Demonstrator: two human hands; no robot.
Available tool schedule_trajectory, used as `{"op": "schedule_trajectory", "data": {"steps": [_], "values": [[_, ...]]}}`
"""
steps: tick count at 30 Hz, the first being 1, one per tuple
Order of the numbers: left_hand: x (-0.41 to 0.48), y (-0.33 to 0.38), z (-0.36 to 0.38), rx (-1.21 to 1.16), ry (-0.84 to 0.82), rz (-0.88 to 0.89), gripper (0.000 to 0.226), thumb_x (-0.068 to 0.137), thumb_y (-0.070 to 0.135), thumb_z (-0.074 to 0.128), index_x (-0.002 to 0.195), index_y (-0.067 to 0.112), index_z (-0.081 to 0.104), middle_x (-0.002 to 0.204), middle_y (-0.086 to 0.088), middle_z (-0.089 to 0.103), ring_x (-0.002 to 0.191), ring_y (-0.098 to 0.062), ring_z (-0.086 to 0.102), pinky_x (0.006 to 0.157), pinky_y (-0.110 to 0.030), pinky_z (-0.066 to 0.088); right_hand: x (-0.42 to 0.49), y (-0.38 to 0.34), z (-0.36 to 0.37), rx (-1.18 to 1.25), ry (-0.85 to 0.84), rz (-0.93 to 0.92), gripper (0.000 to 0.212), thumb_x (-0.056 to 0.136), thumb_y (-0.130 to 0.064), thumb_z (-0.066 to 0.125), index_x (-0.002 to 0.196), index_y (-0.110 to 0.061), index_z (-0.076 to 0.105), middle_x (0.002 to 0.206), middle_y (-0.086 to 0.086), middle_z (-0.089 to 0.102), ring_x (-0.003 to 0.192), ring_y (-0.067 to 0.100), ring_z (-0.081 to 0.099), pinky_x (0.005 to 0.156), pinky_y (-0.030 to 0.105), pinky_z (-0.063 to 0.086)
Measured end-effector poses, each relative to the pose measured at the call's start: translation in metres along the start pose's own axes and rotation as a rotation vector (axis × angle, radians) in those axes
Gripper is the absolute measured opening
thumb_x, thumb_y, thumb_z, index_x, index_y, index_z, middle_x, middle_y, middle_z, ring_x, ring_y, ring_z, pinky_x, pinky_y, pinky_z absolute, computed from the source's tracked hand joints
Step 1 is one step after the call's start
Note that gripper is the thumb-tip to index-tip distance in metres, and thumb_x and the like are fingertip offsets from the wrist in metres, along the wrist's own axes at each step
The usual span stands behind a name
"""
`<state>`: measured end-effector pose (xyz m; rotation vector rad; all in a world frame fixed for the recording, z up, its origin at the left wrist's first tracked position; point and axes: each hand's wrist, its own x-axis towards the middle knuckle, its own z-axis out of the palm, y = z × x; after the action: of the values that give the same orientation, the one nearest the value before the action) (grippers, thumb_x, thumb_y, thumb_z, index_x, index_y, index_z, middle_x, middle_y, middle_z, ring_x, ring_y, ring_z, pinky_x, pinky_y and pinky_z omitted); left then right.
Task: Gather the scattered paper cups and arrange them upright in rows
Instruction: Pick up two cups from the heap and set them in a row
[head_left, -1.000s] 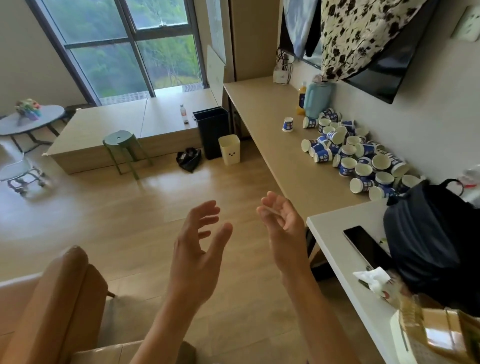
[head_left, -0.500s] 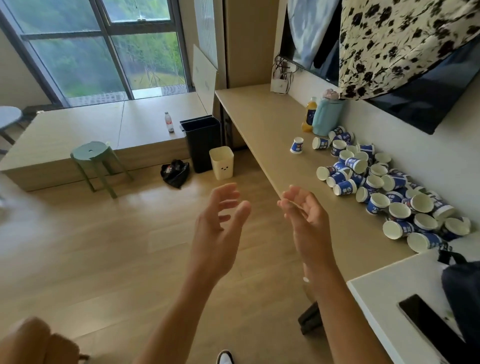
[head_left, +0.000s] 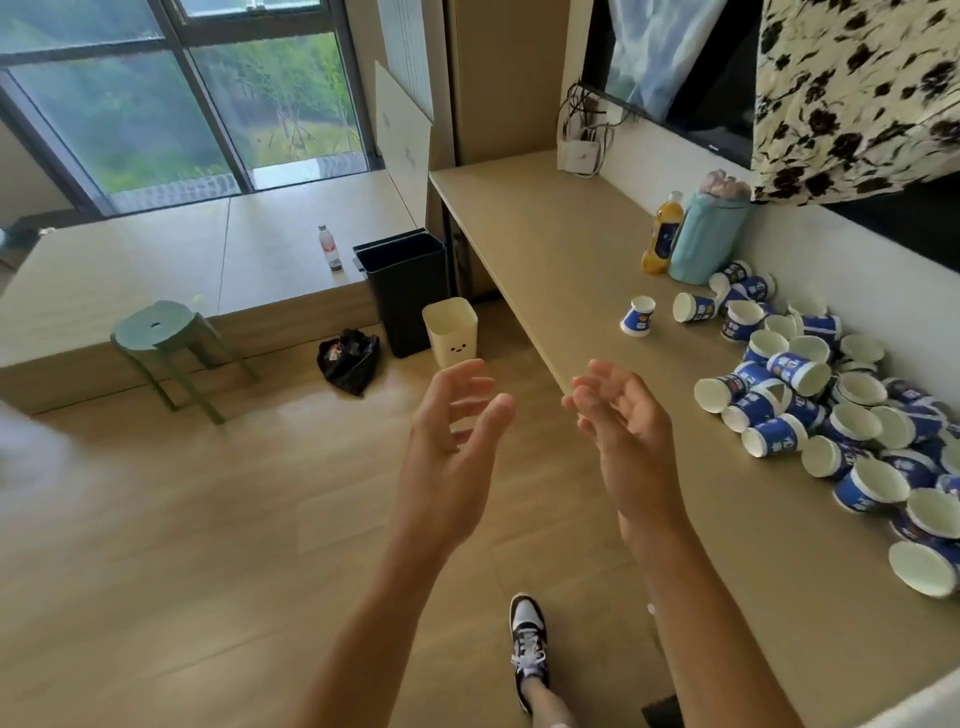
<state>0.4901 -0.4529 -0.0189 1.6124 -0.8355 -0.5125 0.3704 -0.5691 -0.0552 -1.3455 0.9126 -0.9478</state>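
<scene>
Several blue-and-white paper cups (head_left: 810, 395) lie in a jumbled heap on the right side of a long wooden counter (head_left: 561, 249), against the wall. Most lie on their sides; one cup (head_left: 638, 316) stands apart upside down to the left of the heap. My left hand (head_left: 448, 447) and my right hand (head_left: 623, 431) are raised in front of me, palms facing each other, fingers spread, holding nothing. My right hand hovers over the counter's front edge, left of the heap; my left hand is over the floor.
A yellow bottle (head_left: 658, 234) and a teal container (head_left: 701, 234) stand on the counter behind the cups. On the floor left of the counter are a black bin (head_left: 408, 291), a small cream bin (head_left: 451, 330), a black bag (head_left: 348, 358) and a green stool (head_left: 166, 343). My shoe (head_left: 529, 644) shows below.
The view has moved closer to the counter and the cup heap, which now fills the right side. Both hands stay raised and empty, a little nearer the counter edge.
</scene>
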Motion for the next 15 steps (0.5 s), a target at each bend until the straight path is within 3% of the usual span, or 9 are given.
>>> {"op": "schedule_trajectory", "data": {"steps": [6,11,15], "values": [[0.115,-0.001,0.027,0.002,0.016,-0.012,0.036,0.099,0.031,0.060,0.135,0.029,0.055,0.119,0.014,0.067,0.107,0.002,0.063,0.086,-0.019,0.051,0.126,0.009,0.022,0.002,-0.067,0.012,0.041,0.094,-0.035,0.070,0.133,-0.028,0.058,0.121,-0.008,0.070,0.117,0.013,0.067,0.108,0.044,0.051],[0.198,-0.005,0.042,-0.011,0.041,-0.004,0.033,0.099,0.032,0.060,0.132,0.032,0.056,0.119,0.013,0.068,0.108,0.001,0.064,0.089,-0.023,0.051,0.216,-0.004,0.044,-0.037,-0.110,-0.032,0.041,0.095,-0.033,0.069,0.134,-0.026,0.057,0.117,-0.010,0.070,0.110,0.006,0.068,0.100,0.031,0.054],[0.250,-0.016,0.047,-0.033,0.027,-0.032,0.034,0.099,0.034,0.061,0.132,0.029,0.058,0.117,0.011,0.069,0.106,-0.001,0.065,0.086,-0.024,0.051,0.262,-0.002,0.060,-0.042,-0.091,-0.024,0.049,0.084,-0.042,0.067,0.130,-0.028,0.059,0.114,-0.007,0.072,0.105,0.008,0.071,0.091,0.026,0.052]]}}
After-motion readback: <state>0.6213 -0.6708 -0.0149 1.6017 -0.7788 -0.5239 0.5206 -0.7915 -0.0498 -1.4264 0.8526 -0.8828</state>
